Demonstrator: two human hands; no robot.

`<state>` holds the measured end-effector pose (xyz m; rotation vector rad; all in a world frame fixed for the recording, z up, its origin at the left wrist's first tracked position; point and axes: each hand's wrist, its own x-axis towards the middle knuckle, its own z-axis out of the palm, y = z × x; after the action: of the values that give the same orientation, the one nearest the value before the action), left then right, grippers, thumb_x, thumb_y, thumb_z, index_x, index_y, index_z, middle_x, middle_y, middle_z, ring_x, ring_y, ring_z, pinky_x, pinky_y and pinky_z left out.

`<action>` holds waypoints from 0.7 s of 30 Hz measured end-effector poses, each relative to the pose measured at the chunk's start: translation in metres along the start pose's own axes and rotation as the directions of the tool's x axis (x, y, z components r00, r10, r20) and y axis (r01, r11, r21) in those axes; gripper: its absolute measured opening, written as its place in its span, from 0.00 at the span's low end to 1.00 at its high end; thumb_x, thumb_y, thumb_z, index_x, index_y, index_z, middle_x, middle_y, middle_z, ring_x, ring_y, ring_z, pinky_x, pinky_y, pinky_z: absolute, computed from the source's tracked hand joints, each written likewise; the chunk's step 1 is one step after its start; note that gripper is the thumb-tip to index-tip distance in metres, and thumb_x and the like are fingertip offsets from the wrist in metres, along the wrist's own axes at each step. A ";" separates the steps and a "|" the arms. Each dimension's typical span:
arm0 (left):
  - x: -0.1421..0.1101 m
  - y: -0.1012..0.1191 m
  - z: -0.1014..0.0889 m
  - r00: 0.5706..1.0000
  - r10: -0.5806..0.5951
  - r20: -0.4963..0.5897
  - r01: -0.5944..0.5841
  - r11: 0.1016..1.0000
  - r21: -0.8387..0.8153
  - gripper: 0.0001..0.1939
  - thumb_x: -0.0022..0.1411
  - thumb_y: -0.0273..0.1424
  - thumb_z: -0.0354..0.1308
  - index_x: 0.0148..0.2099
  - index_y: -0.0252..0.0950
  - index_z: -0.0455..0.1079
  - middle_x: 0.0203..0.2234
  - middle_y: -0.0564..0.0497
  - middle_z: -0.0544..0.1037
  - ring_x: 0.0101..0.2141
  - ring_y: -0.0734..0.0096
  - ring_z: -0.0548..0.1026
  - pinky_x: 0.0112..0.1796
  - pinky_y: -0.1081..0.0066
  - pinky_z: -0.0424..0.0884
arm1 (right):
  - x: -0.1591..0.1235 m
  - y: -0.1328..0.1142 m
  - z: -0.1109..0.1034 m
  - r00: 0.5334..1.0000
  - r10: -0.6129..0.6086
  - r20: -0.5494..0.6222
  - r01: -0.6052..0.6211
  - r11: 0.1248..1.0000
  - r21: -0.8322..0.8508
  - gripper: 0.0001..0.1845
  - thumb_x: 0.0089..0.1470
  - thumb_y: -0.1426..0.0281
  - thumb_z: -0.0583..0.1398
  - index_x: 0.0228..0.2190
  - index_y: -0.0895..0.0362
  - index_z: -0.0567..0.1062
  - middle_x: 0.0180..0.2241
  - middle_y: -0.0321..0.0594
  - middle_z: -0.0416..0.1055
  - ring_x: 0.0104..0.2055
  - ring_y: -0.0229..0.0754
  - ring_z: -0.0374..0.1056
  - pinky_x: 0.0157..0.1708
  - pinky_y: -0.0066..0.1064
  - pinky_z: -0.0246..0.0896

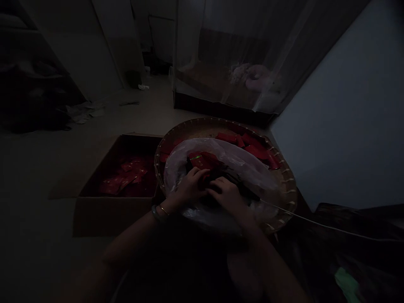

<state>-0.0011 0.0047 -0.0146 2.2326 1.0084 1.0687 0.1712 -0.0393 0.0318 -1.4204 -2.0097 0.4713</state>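
In the dim head view, my left hand and my right hand meet over a wide round woven basket. Both have bent fingers, close together at a small patch of red that looks like a packet edge. What lies between the fingertips is mostly hidden by shadow. Just beyond them rests a red packet with a small green glow on it. A crumpled clear plastic bag spreads open around the hands. Beside my right hand is a dark elongated object, with a white cord running off to the right.
More red packets lie along the basket's far right side. An open cardboard box at left contains many red packets. A white wall rises at right; a netted bed stands behind. Something light green lies lower right.
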 end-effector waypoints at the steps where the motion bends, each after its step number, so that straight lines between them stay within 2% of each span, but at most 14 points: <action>1: 0.000 -0.001 0.000 1.000 -0.008 0.012 0.009 1.000 -0.020 0.34 0.48 0.36 0.66 0.57 0.37 0.61 0.42 0.45 0.67 0.42 0.62 0.70 0.42 0.63 0.70 | 0.001 0.002 0.002 1.000 0.013 -0.007 -0.013 1.000 -0.006 0.07 0.51 0.69 0.59 0.33 0.54 0.77 0.35 0.43 0.74 0.37 0.45 0.71 0.40 0.35 0.65; 3: 0.000 -0.003 -0.002 0.998 -0.032 0.049 0.036 0.996 -0.085 0.36 0.46 0.38 0.67 0.57 0.37 0.62 0.45 0.45 0.67 0.44 0.62 0.70 0.44 0.63 0.70 | 0.003 0.007 0.001 0.998 0.048 -0.038 -0.048 0.999 0.007 0.07 0.50 0.70 0.58 0.31 0.55 0.77 0.32 0.42 0.75 0.36 0.45 0.71 0.39 0.35 0.65; 5: 0.000 -0.005 -0.003 0.987 -0.078 0.142 0.105 0.976 -0.192 0.36 0.45 0.40 0.68 0.56 0.37 0.63 0.46 0.45 0.70 0.44 0.61 0.71 0.45 0.63 0.69 | 0.005 0.012 -0.004 0.994 0.094 -0.049 -0.092 0.995 0.043 0.07 0.49 0.68 0.59 0.31 0.56 0.77 0.32 0.42 0.76 0.35 0.45 0.72 0.38 0.35 0.65; 8: 0.000 -0.007 -0.005 0.915 -0.175 0.363 0.302 0.895 -0.329 0.30 0.46 0.39 0.67 0.52 0.35 0.68 0.40 0.48 0.75 0.39 0.63 0.73 0.40 0.67 0.70 | 0.004 0.017 -0.015 0.988 0.156 0.005 -0.155 0.976 0.151 0.09 0.48 0.65 0.60 0.30 0.56 0.77 0.32 0.41 0.76 0.34 0.45 0.72 0.36 0.35 0.66; 10: 0.001 -0.006 -0.006 0.866 -0.236 0.440 0.405 0.849 -0.341 0.28 0.45 0.37 0.67 0.48 0.33 0.70 0.36 0.51 0.77 0.35 0.66 0.73 0.34 0.72 0.69 | 0.002 0.017 -0.020 0.979 0.195 0.055 -0.203 0.945 0.257 0.11 0.49 0.62 0.59 0.29 0.56 0.77 0.31 0.40 0.76 0.32 0.43 0.71 0.32 0.33 0.67; 12: 0.001 -0.003 -0.008 0.842 -0.285 0.459 0.457 0.829 -0.324 0.27 0.43 0.36 0.68 0.46 0.31 0.71 0.32 0.52 0.76 0.32 0.69 0.72 0.30 0.75 0.66 | 0.000 0.018 -0.024 0.964 0.257 0.067 -0.264 0.894 0.362 0.16 0.49 0.58 0.59 0.28 0.57 0.77 0.29 0.40 0.75 0.27 0.41 0.70 0.25 0.30 0.66; 14: 0.002 -0.001 -0.010 0.821 -0.318 0.474 0.494 0.811 -0.312 0.26 0.42 0.36 0.68 0.44 0.30 0.72 0.30 0.53 0.76 0.30 0.71 0.71 0.28 0.76 0.65 | -0.002 0.022 -0.028 0.940 0.341 0.024 -0.316 0.840 0.442 0.19 0.47 0.54 0.59 0.28 0.58 0.77 0.26 0.40 0.74 0.23 0.39 0.68 0.20 0.28 0.64; 17: 0.005 0.001 -0.012 0.816 -0.372 0.442 0.526 0.797 -0.299 0.25 0.42 0.36 0.68 0.43 0.29 0.72 0.29 0.53 0.75 0.28 0.72 0.70 0.28 0.77 0.64 | -0.005 0.031 -0.034 0.902 0.430 -0.030 -0.373 0.814 0.444 0.21 0.46 0.52 0.59 0.28 0.59 0.75 0.21 0.38 0.71 0.19 0.37 0.65 0.20 0.28 0.62; 19: 0.006 0.002 -0.013 0.831 -0.390 0.397 0.517 0.805 -0.291 0.25 0.42 0.36 0.68 0.43 0.29 0.72 0.29 0.53 0.75 0.29 0.72 0.70 0.28 0.77 0.63 | -0.008 0.036 -0.035 0.908 0.419 0.008 -0.394 0.845 0.361 0.21 0.44 0.53 0.61 0.29 0.58 0.76 0.25 0.40 0.73 0.24 0.39 0.68 0.21 0.28 0.63; 21: 0.006 0.002 -0.013 0.841 -0.386 0.380 0.504 0.814 -0.289 0.24 0.42 0.36 0.68 0.43 0.30 0.73 0.29 0.53 0.75 0.29 0.72 0.70 0.28 0.77 0.63 | -0.009 0.036 -0.031 0.921 0.388 0.042 -0.384 0.879 0.281 0.23 0.42 0.53 0.63 0.36 0.57 0.76 0.34 0.43 0.75 0.29 0.42 0.70 0.25 0.30 0.65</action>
<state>-0.0079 0.0095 -0.0024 1.6561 1.0220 0.6140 0.2198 -0.0364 0.0302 -1.6321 -1.5622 0.8820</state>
